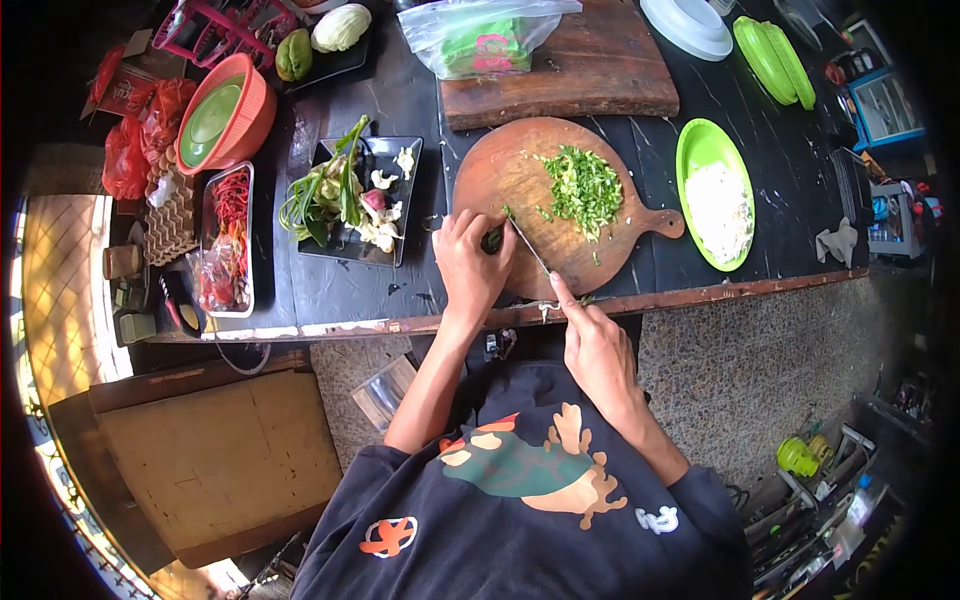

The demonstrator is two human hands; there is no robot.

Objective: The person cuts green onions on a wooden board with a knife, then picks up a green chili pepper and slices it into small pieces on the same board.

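My left hand (474,260) is closed over a bunch of leafy greens (492,240) on the round wooden cutting board (490,165); the palm hides most of the bunch. At the board's near edge, my right hand (598,350) grips a knife (532,250), its index finger stretched along the spine. The blade slants up and left, with its tip beside my left fingers. A pile of chopped greens (584,192) lies on the board's right half. Left of the board, a black square plate (398,225) bears garlic cloves, a shallot and leafy stalks.
A thick wooden board (600,75) with a plastic bag (490,40) lies behind. To the right stands a green oval dish (684,150) with white shreds. A metal tray (252,240) of red chillies, an orange basket (255,110) and an egg carton (172,225) sit left.
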